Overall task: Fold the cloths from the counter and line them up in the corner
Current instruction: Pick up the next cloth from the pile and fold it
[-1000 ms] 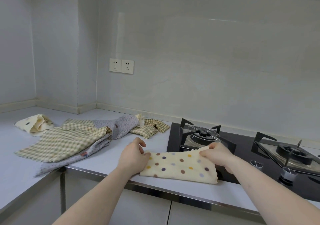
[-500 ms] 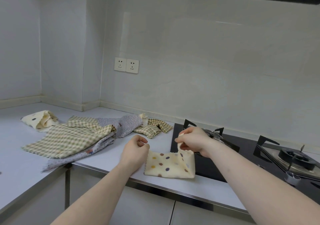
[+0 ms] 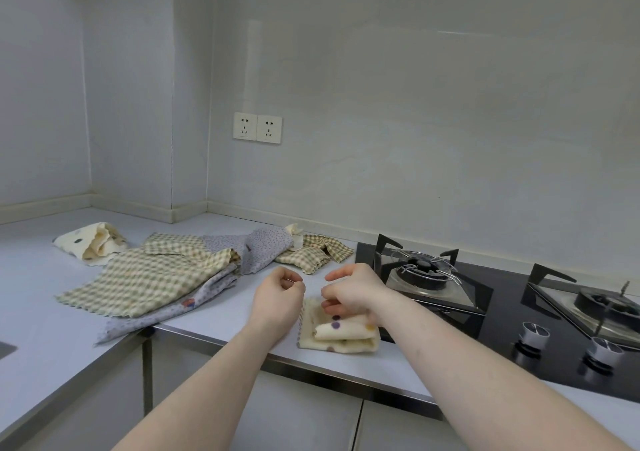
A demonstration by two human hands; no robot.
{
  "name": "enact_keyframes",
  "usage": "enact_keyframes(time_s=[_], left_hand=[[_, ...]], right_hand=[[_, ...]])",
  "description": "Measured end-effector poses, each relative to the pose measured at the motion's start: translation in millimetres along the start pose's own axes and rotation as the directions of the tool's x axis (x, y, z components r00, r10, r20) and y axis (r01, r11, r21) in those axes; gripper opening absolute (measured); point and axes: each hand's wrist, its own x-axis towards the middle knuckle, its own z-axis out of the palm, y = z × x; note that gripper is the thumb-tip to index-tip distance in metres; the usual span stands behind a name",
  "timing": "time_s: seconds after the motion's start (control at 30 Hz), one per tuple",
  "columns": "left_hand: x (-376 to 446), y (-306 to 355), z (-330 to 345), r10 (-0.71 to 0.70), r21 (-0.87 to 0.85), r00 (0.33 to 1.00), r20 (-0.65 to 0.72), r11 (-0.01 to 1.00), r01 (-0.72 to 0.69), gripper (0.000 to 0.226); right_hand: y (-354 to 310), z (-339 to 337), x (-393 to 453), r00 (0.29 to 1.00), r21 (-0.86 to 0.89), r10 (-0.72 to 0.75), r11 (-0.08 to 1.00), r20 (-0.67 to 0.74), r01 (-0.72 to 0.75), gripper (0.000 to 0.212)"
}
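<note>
A cream polka-dot cloth [image 3: 337, 338] lies folded into a small thick rectangle near the front edge of the counter [image 3: 214, 315]. My right hand [image 3: 353, 291] rests on its far part, fingers bent down onto the fabric. Just left of the cloth is my left hand [image 3: 277, 298], fingers curled, with nothing visible in it. Further left, unfolded cloths lie in a heap: a large green-checked cloth [image 3: 149, 280], a lilac flowered cloth [image 3: 266, 248] and a small checked cloth [image 3: 311, 258]. Another cream dotted cloth [image 3: 88, 244] lies crumpled near the back-left corner.
A black gas hob [image 3: 426, 274] with two burners and knobs [image 3: 535, 334] lies directly right of the folded cloth. Wall sockets [image 3: 257, 127] sit above the counter. The counter turns an inner corner at the left, with a steel front edge [image 3: 346, 378].
The polka-dot cloth went from a spread rectangle to a small folded packet. My right hand carried its right side leftward over the rest and now rests on it. The view has shifted slightly.
</note>
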Motion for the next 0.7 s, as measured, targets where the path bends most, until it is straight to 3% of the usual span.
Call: enact_keyframes(time_s=[0.1, 0.17, 0.27, 0.37, 0.47, 0.7], left_hand=[[-1, 0, 0, 0.016, 0.033, 1.0, 0.008, 0.999, -0.016, 0.005], [-1, -1, 1, 0.037, 0.105, 0.998, 0.05, 0.994, -0.042, 0.005], [-5, 1, 4, 0.053, 0.243, 0.989, 0.139, 0.966, -0.086, 0.009], [-10, 9, 0, 0.099, 0.04, 0.957, 0.274, 0.993, -0.115, 0.019], [-14, 14, -8, 0.17, -0.154, 0.939, 0.297, 0.98, -0.129, 0.025], [-16, 15, -2, 0.115, -0.033, 0.956, 0.271, 0.993, -0.11, 0.022]], right_hand=[[0, -15, 0, 0.99, 0.007, -0.087, 0.996, -0.114, 0.088, 0.02], [8, -32, 3, 0.946, -0.229, -0.228, 0.958, -0.229, 0.175, 0.018], [25, -51, 1, 0.914, -0.497, -0.33, 0.849, -0.237, 0.178, 0.017], [44, -54, -2, 0.937, -0.48, -0.281, 0.864, -0.208, 0.153, 0.017], [60, -47, -2, 0.945, -0.449, -0.257, 0.882, -0.201, 0.144, 0.021], [68, -20, 2, 0.907, -0.469, -0.34, 0.861, -0.249, 0.194, 0.023]])
